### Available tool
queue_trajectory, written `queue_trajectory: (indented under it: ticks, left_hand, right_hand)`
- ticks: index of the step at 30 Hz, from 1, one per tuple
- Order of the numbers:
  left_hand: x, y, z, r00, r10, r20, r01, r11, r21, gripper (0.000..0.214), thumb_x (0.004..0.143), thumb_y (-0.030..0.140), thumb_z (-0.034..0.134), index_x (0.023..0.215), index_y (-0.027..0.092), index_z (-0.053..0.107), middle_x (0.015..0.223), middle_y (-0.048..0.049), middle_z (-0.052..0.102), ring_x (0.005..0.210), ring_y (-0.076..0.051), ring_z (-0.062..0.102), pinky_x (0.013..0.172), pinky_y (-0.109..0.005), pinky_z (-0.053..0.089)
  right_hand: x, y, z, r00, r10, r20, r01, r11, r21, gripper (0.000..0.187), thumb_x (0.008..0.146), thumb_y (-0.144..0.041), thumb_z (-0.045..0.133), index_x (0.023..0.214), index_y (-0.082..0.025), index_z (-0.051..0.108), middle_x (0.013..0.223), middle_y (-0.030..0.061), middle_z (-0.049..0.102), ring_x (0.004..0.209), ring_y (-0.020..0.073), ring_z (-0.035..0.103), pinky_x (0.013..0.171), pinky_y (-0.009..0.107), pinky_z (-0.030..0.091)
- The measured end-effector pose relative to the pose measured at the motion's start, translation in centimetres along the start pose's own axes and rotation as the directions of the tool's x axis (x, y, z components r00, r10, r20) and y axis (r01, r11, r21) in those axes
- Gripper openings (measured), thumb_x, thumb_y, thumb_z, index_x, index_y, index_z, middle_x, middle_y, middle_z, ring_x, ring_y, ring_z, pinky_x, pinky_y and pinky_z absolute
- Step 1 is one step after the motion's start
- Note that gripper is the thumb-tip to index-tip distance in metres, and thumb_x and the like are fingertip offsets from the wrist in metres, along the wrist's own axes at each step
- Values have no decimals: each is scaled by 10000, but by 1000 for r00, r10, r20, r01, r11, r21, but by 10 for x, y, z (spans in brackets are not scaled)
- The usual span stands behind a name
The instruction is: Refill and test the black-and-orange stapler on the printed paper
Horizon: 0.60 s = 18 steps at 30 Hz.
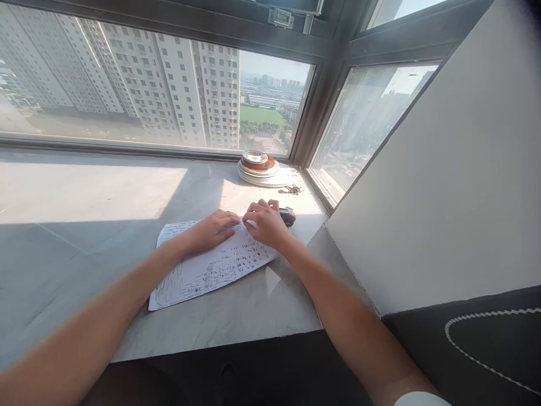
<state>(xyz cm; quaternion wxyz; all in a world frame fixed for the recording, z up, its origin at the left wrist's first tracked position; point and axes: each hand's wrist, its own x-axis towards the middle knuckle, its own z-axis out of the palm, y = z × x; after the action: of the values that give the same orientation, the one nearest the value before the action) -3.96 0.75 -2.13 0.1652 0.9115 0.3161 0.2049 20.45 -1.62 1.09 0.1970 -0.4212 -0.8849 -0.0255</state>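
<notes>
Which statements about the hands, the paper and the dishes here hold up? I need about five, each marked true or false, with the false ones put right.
1. The left hand lies on the paper. True.
2. The paper is blank. False: dark handwriting covers much of it.
3. The stacked dishes stand near the corner of the window frame. True.
4. The right hand is touching the dishes. False: it is at the far edge of the paper, apart from the dishes beyond it.
5. A black object is partly hidden behind the right hand. True.
</notes>
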Motion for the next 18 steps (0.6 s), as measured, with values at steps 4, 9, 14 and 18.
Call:
queue_trajectory:
  ticks: [4,9,14,18]
  left_hand:
    - [0,0,-1,1000,30,-4,-31,999,-27,375,1033,351,535,1378,314,678,1382,-68,668,1278,-265,595,1101,-469,509]
    - [1,1,0,998,69,-10,-69,997,-43,363,1038,342,548,1371,329,691,1354,-79,678,1234,-260,623,1063,-456,525]
    - [2,1,0,993,121,-3,-121,992,-45,311,1059,328,525,1282,351,740,1345,-63,692,1205,-247,649,1065,-467,507]
    - [2,2,0,992,124,3,-124,992,-38,307,1064,319,519,1272,337,744,1338,-67,698,1197,-243,659,1058,-470,510]
  right_hand:
    - [0,0,1,1000,0,-13,0,1000,7,229,1015,-218,551,907,-226,753,1050,71,685,1020,248,503,968,446,254]
    - [0,0,0,1000,-2,-4,2,1000,7,242,1021,-217,539,917,-229,757,1058,75,686,1023,251,506,967,446,253]
    - [0,0,-2,1000,-2,15,2,1000,21,231,1021,-224,547,936,-231,762,1059,78,683,1020,252,501,967,441,255]
    - [0,0,-2,1000,0,17,-1,1000,24,228,1018,-229,552,934,-231,764,1057,81,682,1024,256,497,975,443,255]
